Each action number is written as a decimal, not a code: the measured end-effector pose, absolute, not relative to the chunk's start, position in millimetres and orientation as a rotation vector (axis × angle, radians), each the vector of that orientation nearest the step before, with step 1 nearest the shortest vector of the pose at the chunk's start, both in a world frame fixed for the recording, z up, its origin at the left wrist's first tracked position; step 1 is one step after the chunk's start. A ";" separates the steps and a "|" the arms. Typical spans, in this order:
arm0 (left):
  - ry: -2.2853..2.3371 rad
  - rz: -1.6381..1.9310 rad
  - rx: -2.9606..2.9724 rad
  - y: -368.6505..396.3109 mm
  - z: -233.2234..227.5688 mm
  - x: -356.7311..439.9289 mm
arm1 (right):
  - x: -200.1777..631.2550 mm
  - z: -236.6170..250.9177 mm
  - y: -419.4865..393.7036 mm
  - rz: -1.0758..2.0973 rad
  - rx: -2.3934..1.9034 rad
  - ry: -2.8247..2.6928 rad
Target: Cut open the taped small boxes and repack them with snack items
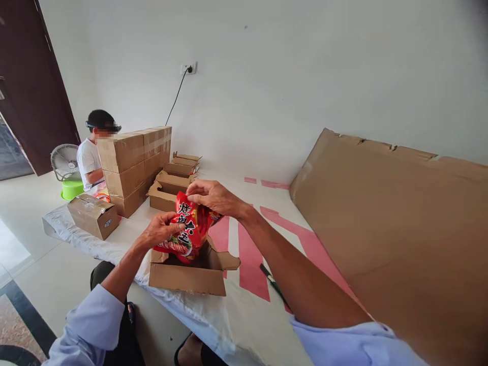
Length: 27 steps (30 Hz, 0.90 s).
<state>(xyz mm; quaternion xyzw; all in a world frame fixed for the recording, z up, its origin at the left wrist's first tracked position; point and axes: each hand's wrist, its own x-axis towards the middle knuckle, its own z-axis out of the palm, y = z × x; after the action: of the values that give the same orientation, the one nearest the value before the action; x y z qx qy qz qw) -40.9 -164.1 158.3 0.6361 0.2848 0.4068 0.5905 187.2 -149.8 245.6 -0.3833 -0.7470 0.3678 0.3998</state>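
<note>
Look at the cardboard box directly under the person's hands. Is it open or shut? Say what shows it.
Open. The cardboard box has its flaps folded outward, and the red packet, held by the left hand and right hand, hangs over its opening.

Red printed plastic snack packet [188, 229]: glossy, crinkled film. Open brown cardboard box [190, 274]: matt, rough-edged paper board. Large flat brown cardboard sheet [400, 213]: matt, creased, torn along top edge. White plastic sheet with red stripes [244, 305]: smooth, slight sheen. Stacked brown cardboard cartons [133, 162]: glossy tape seams.
</note>
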 end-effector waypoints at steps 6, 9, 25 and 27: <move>0.752 1.192 1.274 -148.8 139.8 -30.0 | 194.6 143.5 -163.6 1.229 -0.929 -1.354; 0.765 1.191 1.184 -141.1 136.2 -24.9 | 183.2 100.7 -177.5 1.414 -0.903 -1.154; 0.922 1.199 1.232 -114.3 118.4 -25.0 | 181.1 77.8 -170.2 1.237 -0.959 -1.109; 0.910 1.173 1.240 -115.9 115.7 -30.5 | 178.1 74.9 -166.2 1.231 -0.965 -1.098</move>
<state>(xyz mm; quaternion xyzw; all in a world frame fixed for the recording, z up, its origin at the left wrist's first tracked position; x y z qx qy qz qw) -30.5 -115.9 115.7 0.5277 0.3873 0.4992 0.5677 178.1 -166.2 74.9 -0.4125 -0.4694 0.5258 0.5771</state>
